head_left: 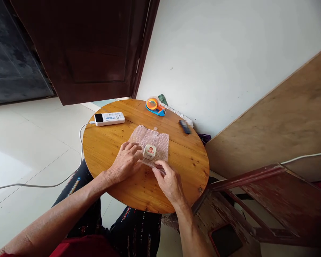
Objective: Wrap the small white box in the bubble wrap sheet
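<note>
A small white box [149, 151] with a red mark on top stands on a sheet of bubble wrap [155, 138] spread on a round wooden table [109, 142]. My left hand [125, 162] rests on the wrap at the box's left side, its fingertips touching the box. My right hand [169, 182] is just in front of the box, fingers curled and pinching the near edge of the bubble wrap.
A white power bank [109, 118] with a cable lies at the table's far left. An orange and blue tape dispenser [155, 106] and a small dark object [184, 126] lie at the far edge by the wall. A worn red wooden chair [256, 203] stands to the right.
</note>
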A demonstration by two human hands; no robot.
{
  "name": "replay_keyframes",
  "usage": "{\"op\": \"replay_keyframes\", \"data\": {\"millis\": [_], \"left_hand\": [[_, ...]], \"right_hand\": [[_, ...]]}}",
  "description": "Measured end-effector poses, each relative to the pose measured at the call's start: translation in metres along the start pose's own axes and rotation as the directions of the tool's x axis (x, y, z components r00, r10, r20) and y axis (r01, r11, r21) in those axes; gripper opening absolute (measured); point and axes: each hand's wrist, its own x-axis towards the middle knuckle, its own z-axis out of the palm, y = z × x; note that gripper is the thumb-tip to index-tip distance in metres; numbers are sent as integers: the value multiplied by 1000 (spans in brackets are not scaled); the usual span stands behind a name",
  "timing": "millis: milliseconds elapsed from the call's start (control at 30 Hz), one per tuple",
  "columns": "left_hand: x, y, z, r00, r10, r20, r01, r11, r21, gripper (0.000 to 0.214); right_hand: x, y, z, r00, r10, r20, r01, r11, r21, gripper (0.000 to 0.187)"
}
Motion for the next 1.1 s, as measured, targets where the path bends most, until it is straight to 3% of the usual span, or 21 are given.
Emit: {"op": "replay_keyframes", "data": {"millis": [200, 333, 500, 767, 933, 1100], "left_hand": [[15, 1, 5, 996, -86, -15, 83, 987, -135, 5], [29, -6, 3, 987, -161, 17, 160, 954, -254, 6], [42, -14, 7, 985, -150, 84, 171, 904, -392, 9], [36, -15, 7, 979, -176, 108, 206, 871, -446, 18], [30, -16, 7, 977, -191, 97, 214, 869, -446, 10], [29, -9, -1, 963, -230, 142, 270, 835, -479, 13]], "right_hand": [[16, -7, -5, 997, -73, -27, 72, 996, -55, 18], [39, -10, -15, 991, -104, 84, 109, 993, -48, 17], [58, -8, -18, 974, -129, 188, 127, 992, 19, 21], [51, -7, -9, 990, -83, 115, 80, 996, 27, 15], [46, -9, -7, 992, -72, 102, 71, 997, 12, 13], [47, -10, -11, 996, -28, 80, 21, 995, 95, 14]]}}
